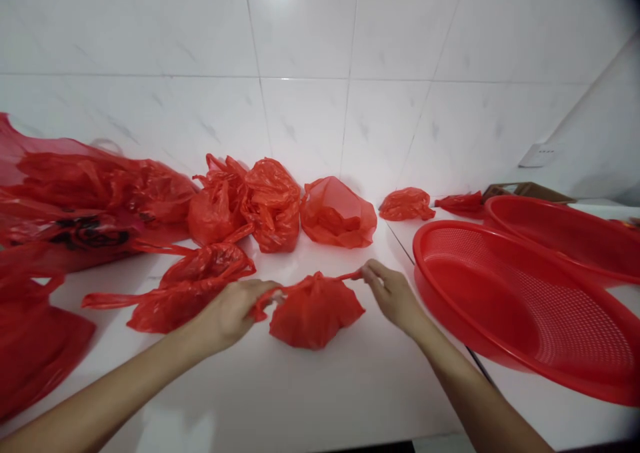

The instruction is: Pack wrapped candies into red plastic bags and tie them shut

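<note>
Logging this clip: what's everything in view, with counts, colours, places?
Held bag: one, red, between the hands
Lying bags: apparently two, red, left of held bag
Back bags: three, red, near the wall
Small bundles: two, red, right of back bags
Far-left bags: count unclear, red, left edge
Perforated basin: one, red, right
Second basin: one, red, behind it
Brown object: one, brown, behind basins
Wall plate: one, white, right
Tiled wall: one, white, background
Table: one, white, underneath
Left hand: one, bare, bag's left end
Right hand: one, bare, bag's right end

Crinkled, thin plastic bag (316,313); smooth, glossy plastic basket (500,306); shiny tiles (305,40).
</note>
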{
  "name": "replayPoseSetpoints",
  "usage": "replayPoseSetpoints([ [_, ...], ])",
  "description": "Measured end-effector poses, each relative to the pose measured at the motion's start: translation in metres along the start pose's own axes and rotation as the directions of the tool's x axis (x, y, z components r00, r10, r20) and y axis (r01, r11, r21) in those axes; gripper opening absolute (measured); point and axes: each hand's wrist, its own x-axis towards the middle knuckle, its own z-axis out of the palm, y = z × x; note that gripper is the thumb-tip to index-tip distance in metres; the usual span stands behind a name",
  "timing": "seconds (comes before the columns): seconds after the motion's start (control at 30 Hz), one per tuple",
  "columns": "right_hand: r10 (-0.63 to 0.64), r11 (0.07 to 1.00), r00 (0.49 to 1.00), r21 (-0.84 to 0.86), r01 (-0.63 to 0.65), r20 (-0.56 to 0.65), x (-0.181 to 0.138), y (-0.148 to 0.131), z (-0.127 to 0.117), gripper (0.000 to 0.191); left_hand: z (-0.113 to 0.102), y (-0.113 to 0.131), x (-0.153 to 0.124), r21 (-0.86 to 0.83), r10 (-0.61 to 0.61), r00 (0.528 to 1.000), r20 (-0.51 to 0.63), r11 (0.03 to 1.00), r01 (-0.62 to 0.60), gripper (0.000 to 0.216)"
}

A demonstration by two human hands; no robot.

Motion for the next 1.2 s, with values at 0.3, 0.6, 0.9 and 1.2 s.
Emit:
replayPoseSetpoints([
  [0.3,0.295,0.939,0.946,-0.143,-0.314,-0.138,0.013,0.023,0.029,0.040,0.039,-0.010,0.012,-0.146,-0.228,0.924,-0.307,0.971,0.191,0.031],
  [0.6,0.292,0.809,0.952,-0.506,-0.298,-0.094,0.022,0.020,0.075,0.026,0.082,-0.031,0.074,0.060,-0.280,0.933,-0.226,0.952,0.301,0.017],
  [0.9,0.362,0.717,0.922,-0.590,-0.371,-0.139,0.041,0.060,0.068,0.032,0.086,-0.063,0.083,0.266,-0.426,0.890,-0.162,0.850,0.455,0.030],
  [1.2,0.313,0.658,0.935,-0.672,-0.340,-0.167,0.048,0.074,0.081,0.033,0.103,-0.074,0.094,0.333,-0.443,0.881,-0.166,0.816,0.473,0.032],
])
